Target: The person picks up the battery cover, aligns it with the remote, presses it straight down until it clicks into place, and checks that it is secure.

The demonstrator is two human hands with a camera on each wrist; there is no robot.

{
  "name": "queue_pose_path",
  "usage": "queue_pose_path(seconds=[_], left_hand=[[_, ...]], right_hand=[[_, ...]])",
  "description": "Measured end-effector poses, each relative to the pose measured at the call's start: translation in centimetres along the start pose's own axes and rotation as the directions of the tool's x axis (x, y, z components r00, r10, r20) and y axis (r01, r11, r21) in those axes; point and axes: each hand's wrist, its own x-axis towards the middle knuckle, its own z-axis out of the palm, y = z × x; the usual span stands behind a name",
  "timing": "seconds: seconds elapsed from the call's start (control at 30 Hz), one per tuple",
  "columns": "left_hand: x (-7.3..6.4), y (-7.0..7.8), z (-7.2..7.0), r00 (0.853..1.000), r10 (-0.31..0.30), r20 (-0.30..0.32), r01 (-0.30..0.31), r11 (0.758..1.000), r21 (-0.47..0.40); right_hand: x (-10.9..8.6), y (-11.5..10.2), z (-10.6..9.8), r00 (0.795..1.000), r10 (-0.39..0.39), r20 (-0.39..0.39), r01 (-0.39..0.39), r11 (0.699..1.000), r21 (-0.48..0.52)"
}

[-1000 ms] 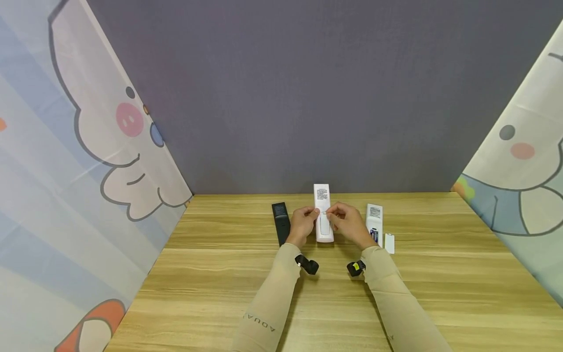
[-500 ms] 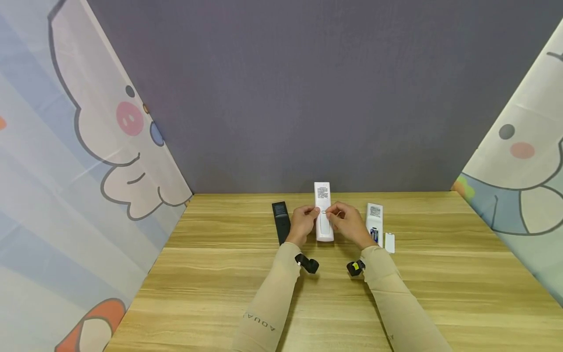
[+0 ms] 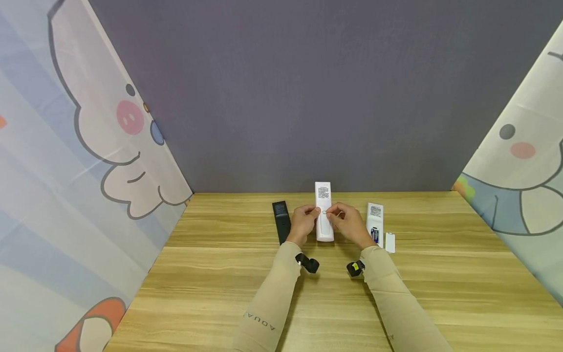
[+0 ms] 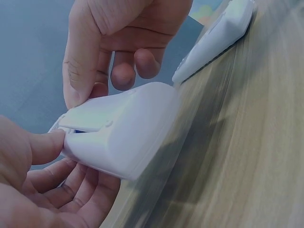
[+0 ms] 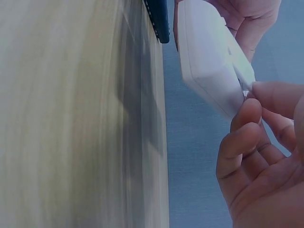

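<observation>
My left hand (image 3: 302, 224) grips a white remote control (image 3: 323, 199) by its side, its back face up with printed text at the far end. In the left wrist view the left thumb presses near the edge of the battery cover (image 4: 88, 116), with fingers under the remote. My right hand (image 3: 347, 222) pinches the far end of that cover between thumb and fingertips. That end is slightly raised, and a narrow gap with something dark blue inside shows beneath it. The remote is held above the table.
A black remote control (image 3: 281, 222) lies left of the left hand. Right of the right hand lies another white remote (image 3: 375, 211) with batteries (image 3: 374, 234) in its uncovered compartment. A loose white battery cover (image 3: 390, 242) lies beside it on the wooden table (image 3: 211, 274). A dark grey wall (image 3: 281, 98) stands behind.
The cover sits flatter against the back of the remote than a second ago. Both hands keep nearly the same place and hold.
</observation>
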Motion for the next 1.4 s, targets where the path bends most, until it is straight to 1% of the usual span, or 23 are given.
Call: queue_pose_path(seconds=[0.4, 0.63, 0.77, 0.97, 1.07, 1.2, 1.4], left_hand=[[-0.10, 0.16, 0.04, 1.000, 0.007, -0.010, -0.007, 1.000, 0.023], [0.09, -0.02, -0.05, 1.000, 0.013, 0.001, -0.013, 1.000, 0.010], [0.15, -0.06, -0.18, 1.000, 0.007, 0.021, -0.007, 1.000, 0.004], [0.22, -0.04, -0.49, 0.994, -0.032, 0.105, 0.037, 0.998, -0.048], [0.22, 0.03, -0.54, 0.990, -0.033, 0.137, 0.041, 0.998, -0.055], [0.21, 0.10, -0.53, 0.989, -0.019, 0.146, 0.025, 0.999, -0.036], [0.22, 0.11, -0.41, 0.992, -0.017, 0.128, 0.020, 0.999, -0.025]], right_hand=[[0.11, 0.04, 0.01, 0.999, 0.016, -0.034, -0.016, 1.000, -0.002], [0.04, 0.24, 0.05, 0.998, 0.058, -0.006, -0.057, 0.997, 0.054], [0.05, 0.28, 0.03, 0.997, 0.076, 0.002, -0.076, 0.995, 0.059], [0.03, 0.25, -0.08, 0.996, 0.093, -0.005, -0.092, 0.995, 0.041], [0.02, 0.23, -0.17, 0.994, 0.111, -0.006, -0.111, 0.993, 0.041], [0.04, 0.20, -0.24, 0.992, 0.128, -0.010, -0.128, 0.991, 0.048], [0.10, 0.21, -0.24, 0.990, 0.138, -0.018, -0.137, 0.990, 0.033]])
